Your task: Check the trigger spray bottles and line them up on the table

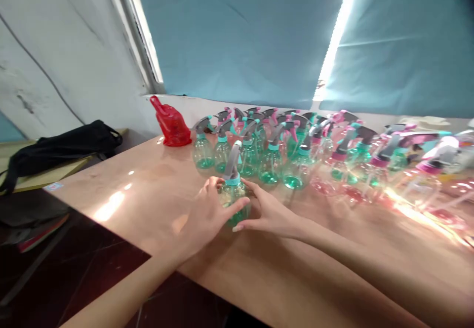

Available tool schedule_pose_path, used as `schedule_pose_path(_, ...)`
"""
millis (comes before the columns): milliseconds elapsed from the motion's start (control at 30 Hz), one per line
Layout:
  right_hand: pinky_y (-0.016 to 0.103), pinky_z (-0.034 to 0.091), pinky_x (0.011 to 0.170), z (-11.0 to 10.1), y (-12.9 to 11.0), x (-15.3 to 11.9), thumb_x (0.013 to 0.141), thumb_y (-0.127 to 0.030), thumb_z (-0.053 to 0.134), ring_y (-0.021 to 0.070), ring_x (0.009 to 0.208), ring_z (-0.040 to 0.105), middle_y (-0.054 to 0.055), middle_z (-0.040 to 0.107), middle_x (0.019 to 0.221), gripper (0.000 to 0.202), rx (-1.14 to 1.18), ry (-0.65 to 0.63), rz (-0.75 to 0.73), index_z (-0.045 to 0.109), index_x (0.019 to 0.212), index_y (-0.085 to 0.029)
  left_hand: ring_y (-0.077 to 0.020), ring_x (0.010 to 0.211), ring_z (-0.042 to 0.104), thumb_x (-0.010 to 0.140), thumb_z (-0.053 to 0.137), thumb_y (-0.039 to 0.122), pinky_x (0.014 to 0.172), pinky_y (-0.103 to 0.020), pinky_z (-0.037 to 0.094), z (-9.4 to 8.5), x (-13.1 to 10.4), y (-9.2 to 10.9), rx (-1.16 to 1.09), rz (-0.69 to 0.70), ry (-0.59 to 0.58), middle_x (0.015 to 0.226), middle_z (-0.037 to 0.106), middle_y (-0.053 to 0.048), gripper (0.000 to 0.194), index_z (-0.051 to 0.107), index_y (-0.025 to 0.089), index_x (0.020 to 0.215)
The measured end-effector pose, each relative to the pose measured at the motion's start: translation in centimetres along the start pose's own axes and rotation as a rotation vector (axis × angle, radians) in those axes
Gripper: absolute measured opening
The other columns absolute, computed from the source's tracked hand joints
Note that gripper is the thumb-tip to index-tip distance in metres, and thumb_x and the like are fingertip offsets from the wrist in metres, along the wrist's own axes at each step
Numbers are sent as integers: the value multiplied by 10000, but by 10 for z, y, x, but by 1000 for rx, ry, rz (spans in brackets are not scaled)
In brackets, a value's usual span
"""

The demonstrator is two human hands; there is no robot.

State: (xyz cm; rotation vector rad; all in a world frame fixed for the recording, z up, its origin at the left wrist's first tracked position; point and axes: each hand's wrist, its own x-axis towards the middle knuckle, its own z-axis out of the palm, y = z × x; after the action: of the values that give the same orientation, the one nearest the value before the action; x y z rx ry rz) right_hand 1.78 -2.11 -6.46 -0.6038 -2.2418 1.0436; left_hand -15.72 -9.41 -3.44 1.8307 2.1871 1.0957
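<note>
A clear green spray bottle (237, 209) with a teal collar and a grey trigger head stands upright on the brown table (148, 194). My left hand (207, 212) curves round its left side, thumb across the front. From the right, my right hand (272, 212) holds the same bottle, its fingers behind the body and its thumb low in front. Part of the bottle is hidden by my fingers. Just behind it are more green spray bottles (272, 170) with grey and teal heads.
Pink spray bottles (374, 175) crowd the table's right side, blurred there. A red plastic bag (172, 125) sits at the back left. Beyond the table's left edge, a black bag (62, 145) lies on a yellowish surface. Blue sheeting (240, 36) covers the window behind.
</note>
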Motion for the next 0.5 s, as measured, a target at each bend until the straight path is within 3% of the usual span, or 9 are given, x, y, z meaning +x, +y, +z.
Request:
schedule_pose_path(100, 528, 428, 1030, -28, 2, -35, 706, -458, 785, 339, 1316, 447, 146, 459, 1441, 931, -10, 92, 36, 297, 1468, -242, -336, 939, 659, 733, 638, 657, 734, -463, 533, 23, -8, 41, -26, 76, -129, 1006, 657, -88, 566, 514, 230, 1082)
schedule_pose_path(333, 482, 504, 929, -90, 3, -107, 671, -425, 816, 325, 1159, 568, 114, 582, 1278, 806, -76, 218, 163, 440, 1359, -236, -349, 1098, 602, 705, 683, 630, 852, -494, 519, 71, 1, 113, -247, 250, -419, 1195, 620, -109, 626, 512, 243, 1167)
schedule_pose_path(500, 489, 462, 989, -112, 10, -132, 673, -468, 812, 334, 1208, 527, 105, 594, 1248, 825, -132, 213, 118, 430, 1362, -222, -264, 1001, 628, 761, 697, 428, 856, -409, 518, 89, 22, 162, -518, 398, -482, 1111, 630, -64, 601, 455, 242, 1279)
